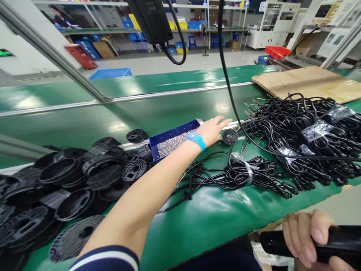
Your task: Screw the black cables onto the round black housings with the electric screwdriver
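Observation:
My left hand [214,130], with a blue wristband [196,140] on its wrist, stretches over the bench, fingers extended and spread. It is beside a small round black part [230,136]; I cannot tell whether they touch. Partly behind the forearm lies a blue bin [158,142] of small metal pieces [173,143], likely screws. At the lower right, my right hand [306,235] wraps around a black cylindrical object [273,242], whose far end is cut off. A taped bundle of black cables [248,171] lies on the green bench between the hands.
Black round housings [98,169] are heaped on the left. A large pile of black cables [316,131] covers the right, with cardboard [310,81] behind it. One black cord [225,67] hangs across the view, beside a suspended black box [152,22]. Metal frame bars [67,64] cross the left.

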`<state>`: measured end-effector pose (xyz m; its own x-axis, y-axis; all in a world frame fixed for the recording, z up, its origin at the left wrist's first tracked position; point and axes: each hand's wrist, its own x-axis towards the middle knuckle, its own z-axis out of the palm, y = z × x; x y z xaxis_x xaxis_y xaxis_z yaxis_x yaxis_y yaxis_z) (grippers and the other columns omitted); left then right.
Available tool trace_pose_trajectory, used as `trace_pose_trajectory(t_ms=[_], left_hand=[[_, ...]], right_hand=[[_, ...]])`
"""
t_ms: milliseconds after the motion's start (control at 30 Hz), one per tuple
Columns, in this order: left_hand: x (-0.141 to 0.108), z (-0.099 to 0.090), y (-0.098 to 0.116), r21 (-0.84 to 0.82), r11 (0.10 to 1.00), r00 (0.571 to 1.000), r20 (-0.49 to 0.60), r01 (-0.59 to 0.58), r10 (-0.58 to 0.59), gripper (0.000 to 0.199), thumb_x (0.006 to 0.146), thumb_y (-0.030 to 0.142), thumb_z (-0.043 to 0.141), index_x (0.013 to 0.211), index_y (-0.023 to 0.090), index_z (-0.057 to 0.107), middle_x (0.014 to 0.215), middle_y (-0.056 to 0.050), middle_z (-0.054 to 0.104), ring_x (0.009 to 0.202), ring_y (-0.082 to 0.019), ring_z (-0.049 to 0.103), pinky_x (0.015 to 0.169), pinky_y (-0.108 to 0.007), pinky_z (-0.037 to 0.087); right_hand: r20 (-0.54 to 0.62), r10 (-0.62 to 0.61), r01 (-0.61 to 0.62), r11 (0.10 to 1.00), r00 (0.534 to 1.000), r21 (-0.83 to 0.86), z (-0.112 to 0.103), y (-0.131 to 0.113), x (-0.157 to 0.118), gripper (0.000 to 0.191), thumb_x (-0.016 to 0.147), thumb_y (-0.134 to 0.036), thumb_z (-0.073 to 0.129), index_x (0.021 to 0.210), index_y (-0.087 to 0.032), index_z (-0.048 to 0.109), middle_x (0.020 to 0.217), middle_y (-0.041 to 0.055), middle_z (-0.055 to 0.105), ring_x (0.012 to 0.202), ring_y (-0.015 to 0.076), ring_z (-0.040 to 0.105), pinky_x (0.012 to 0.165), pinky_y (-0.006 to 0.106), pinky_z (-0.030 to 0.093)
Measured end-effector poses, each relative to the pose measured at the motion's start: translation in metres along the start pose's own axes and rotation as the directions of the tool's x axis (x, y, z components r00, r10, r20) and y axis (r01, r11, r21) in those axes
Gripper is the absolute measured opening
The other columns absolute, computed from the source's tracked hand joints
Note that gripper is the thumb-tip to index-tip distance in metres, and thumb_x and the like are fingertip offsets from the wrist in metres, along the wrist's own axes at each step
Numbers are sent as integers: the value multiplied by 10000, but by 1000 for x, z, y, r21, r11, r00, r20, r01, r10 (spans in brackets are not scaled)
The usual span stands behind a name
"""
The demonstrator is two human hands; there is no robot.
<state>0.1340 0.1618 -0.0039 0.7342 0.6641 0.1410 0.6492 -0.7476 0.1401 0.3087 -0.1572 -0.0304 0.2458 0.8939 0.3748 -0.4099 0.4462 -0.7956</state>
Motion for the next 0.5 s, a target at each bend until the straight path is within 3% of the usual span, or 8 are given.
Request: trace_pose_trajectory(t_ms=[67, 133, 200, 267, 333, 400, 467, 500], left_hand=[[-28, 2, -2, 21, 994, 994, 23, 109, -109, 300, 1023, 267, 569, 1239, 108, 701, 1198, -170, 718, 1121, -286, 684, 1006, -411, 545], [-57, 7, -4, 37, 985, 982, 82, 166, -169, 355, 1026, 435, 596, 959, 124, 753, 950, -137, 735, 957, -281, 698, 889, -389, 561], [-81, 13, -4, 48, 982, 971, 148, 183, -188, 349, 924, 498, 747, 860, 155, 756, 907, -117, 739, 935, -289, 696, 857, -376, 555], [-96, 15, -1, 51, 981, 965, 176, 189, -195, 250, 864, 416, 828, 909, 178, 767, 974, -106, 754, 991, -294, 697, 885, -372, 546], [-108, 9, 4, 54, 973, 962, 149, 224, -229, 153, 944, 311, 738, 1041, 193, 755, 1057, -98, 754, 1024, -274, 701, 908, -364, 539], [-121, -4, 14, 59, 959, 955, 98, 276, -281, 201, 1039, 281, 594, 1187, 212, 710, 1109, -89, 746, 1001, -251, 717, 862, -346, 544], [-138, -17, 28, 62, 946, 945, 64, 317, -321, 269, 1087, 328, 519, 1311, 264, 653, 1121, -63, 747, 939, -230, 735, 759, -316, 540], [-147, -22, 35, 58, 945, 944, 58, 321, -324, 289, 1095, 362, 513, 1353, 300, 629, 1115, -43, 752, 914, -219, 742, 714, -300, 529]], right_hand=[[8, 10, -10, 1000, 1000, -5, 0, -1, 1, 262, 919, -458, 677, 1020, -232, 592, 598, -49, 497, 431, 73, 421, 429, 233, 377], [44, 50, -50, 999, 998, -7, -2, -2, 3, 249, 914, -449, 670, 1027, -239, 598, 608, -41, 496, 438, 85, 432, 431, 241, 387], [95, 146, -148, 989, 985, 7, -4, 1, 8, 238, 918, -448, 682, 1033, -255, 606, 632, -28, 518, 463, 98, 453, 451, 244, 410], [164, 267, -273, 962, 950, 13, -5, 6, 18, 236, 935, -452, 707, 1053, -269, 618, 658, -19, 553, 491, 99, 486, 477, 231, 432], [211, 357, -352, 934, 910, -64, 1, 13, 34, 225, 950, -432, 726, 1084, -270, 644, 760, 13, 628, 565, 107, 564, 513, 216, 475], [219, 419, -377, 902, 881, -211, 13, 20, 57, 252, 943, -416, 749, 1130, -263, 679, 1076, 90, 703, 748, 153, 668, 532, 217, 528], [217, 492, -397, 842, 843, -365, 29, 28, 82, 354, 909, -429, 794, 1202, -261, 689, 1401, 135, 612, 903, 200, 699, 528, 230, 567], [230, 538, -408, 802, 811, -436, 37, 32, 94, 430, 893, -446, 812, 1257, -264, 673, 1425, 143, 599, 877, 196, 701, 521, 237, 573]])
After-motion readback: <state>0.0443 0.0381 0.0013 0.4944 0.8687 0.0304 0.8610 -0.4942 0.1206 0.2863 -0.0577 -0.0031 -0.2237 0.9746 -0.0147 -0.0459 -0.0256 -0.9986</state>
